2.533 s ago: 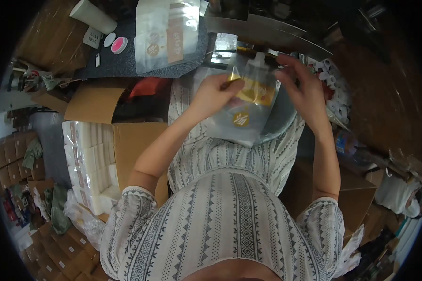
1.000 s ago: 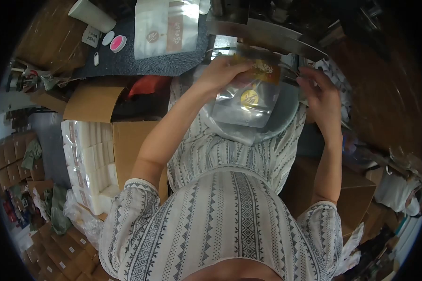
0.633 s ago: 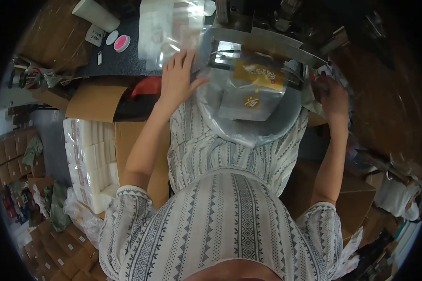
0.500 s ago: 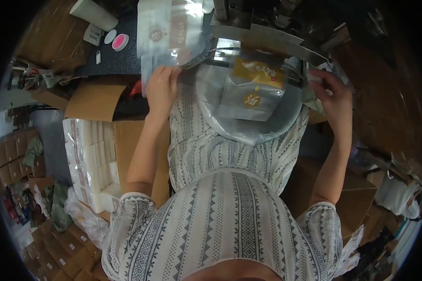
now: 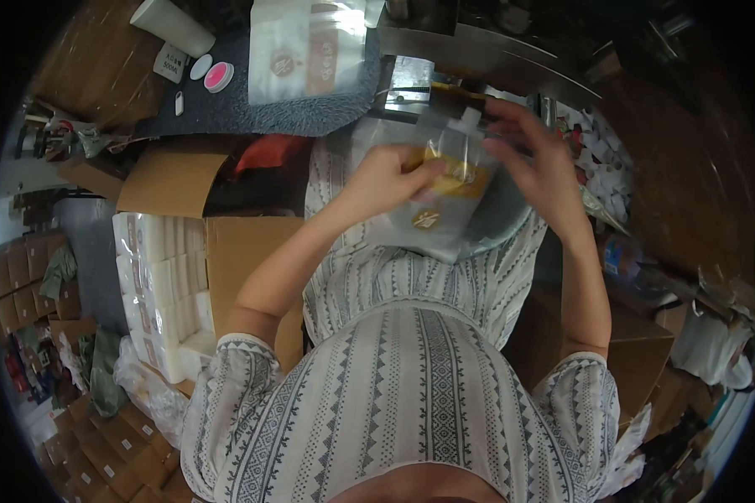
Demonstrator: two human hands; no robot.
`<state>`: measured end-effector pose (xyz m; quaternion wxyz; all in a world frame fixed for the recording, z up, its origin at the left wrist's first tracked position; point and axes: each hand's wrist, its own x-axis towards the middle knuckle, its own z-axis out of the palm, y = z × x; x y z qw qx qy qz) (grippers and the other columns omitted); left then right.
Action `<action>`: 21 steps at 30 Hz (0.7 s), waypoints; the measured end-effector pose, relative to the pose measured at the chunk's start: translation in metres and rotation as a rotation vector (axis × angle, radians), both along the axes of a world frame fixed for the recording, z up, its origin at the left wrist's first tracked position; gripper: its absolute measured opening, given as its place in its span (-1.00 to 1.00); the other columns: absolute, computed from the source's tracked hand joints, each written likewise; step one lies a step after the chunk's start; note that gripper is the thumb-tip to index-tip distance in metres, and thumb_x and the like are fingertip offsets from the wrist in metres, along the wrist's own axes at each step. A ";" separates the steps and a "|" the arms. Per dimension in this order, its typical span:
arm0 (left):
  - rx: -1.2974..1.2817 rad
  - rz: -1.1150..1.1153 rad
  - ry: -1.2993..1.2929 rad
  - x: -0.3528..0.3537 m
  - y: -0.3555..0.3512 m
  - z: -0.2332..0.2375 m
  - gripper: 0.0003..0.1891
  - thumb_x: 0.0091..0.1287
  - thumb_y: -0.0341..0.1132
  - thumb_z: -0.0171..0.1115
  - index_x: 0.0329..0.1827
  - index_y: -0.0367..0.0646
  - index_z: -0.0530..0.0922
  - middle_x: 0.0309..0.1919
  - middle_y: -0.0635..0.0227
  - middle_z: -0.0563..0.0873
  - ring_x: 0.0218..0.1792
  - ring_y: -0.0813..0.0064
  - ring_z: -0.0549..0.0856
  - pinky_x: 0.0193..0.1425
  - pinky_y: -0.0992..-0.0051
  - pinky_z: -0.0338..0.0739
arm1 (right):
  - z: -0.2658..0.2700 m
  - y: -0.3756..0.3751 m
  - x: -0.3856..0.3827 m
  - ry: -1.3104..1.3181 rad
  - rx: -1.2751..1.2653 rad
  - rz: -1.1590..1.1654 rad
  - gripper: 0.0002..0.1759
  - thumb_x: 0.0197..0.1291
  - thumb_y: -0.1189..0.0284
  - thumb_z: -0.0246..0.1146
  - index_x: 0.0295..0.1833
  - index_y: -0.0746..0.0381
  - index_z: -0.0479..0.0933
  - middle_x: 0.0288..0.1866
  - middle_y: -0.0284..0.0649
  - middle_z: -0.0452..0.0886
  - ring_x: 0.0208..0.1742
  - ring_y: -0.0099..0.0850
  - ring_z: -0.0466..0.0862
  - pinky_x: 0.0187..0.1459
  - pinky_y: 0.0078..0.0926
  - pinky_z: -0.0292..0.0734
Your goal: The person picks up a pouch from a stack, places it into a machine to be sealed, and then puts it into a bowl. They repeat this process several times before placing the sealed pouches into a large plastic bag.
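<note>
A clear pouch with a gold label [image 5: 466, 178] and a pale spout at its top lies tilted over a round grey basin [image 5: 512, 220] on my lap. My left hand [image 5: 392, 180] pinches the pouch's left side between thumb and fingers. Close to the spout, on the right, my right hand [image 5: 538, 159] has its thumb and fingers apart, with nothing visibly held. Clear plastic shows around the basin's left rim. Printed translucent pouches [image 5: 306, 54] lie on a dark textured mat [image 5: 310, 116] at the upper left.
Metal machine parts [image 5: 512, 54] stand beyond the basin. An open cardboard box [image 5: 252, 268] is at left, beside packs of white items [image 5: 164, 285]. A white cup [image 5: 172, 27] and a pink tub [image 5: 218, 77] sit at upper left. White scraps [image 5: 604, 159] lie at right.
My left hand has moved right, from the pouches on the mat to the gold-labelled pouch. My right hand has come left towards the spout. The plastic lifted beside the mat no longer shows there.
</note>
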<state>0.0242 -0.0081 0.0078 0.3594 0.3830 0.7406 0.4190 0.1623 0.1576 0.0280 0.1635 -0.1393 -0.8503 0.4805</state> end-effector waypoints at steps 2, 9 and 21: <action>-0.102 0.015 -0.261 -0.010 0.022 -0.007 -0.78 0.32 -0.28 0.21 -0.21 -0.30 0.64 -0.31 0.24 0.71 -0.37 0.51 0.72 -0.38 0.60 0.55 | -0.003 0.013 0.012 0.005 -0.001 -0.157 -0.64 0.21 0.55 0.23 0.14 0.29 0.49 0.00 -0.26 0.62 -0.02 -0.53 0.60 0.02 -0.55 0.49; 0.059 0.172 -0.558 -0.023 0.046 -0.037 -0.63 0.32 -0.14 0.25 -0.11 -0.36 0.61 -0.26 0.31 0.66 -0.33 0.59 0.64 -0.20 0.61 0.57 | 0.000 0.021 0.064 -0.033 0.010 -0.275 -0.68 0.17 0.53 0.26 0.06 0.30 0.54 -0.16 -0.21 0.66 -0.10 -0.45 0.65 -0.06 -0.53 0.50; -0.021 0.240 1.512 -0.225 0.016 -0.093 -0.32 0.32 0.19 0.01 0.39 -0.03 0.30 0.35 0.04 0.35 0.32 -0.11 0.34 0.35 -0.05 0.16 | 0.000 0.068 0.105 -0.711 0.689 -0.603 -0.73 0.21 0.37 0.20 -0.06 0.31 0.53 -0.25 0.08 0.63 -0.19 -0.01 0.63 -0.19 -0.20 0.50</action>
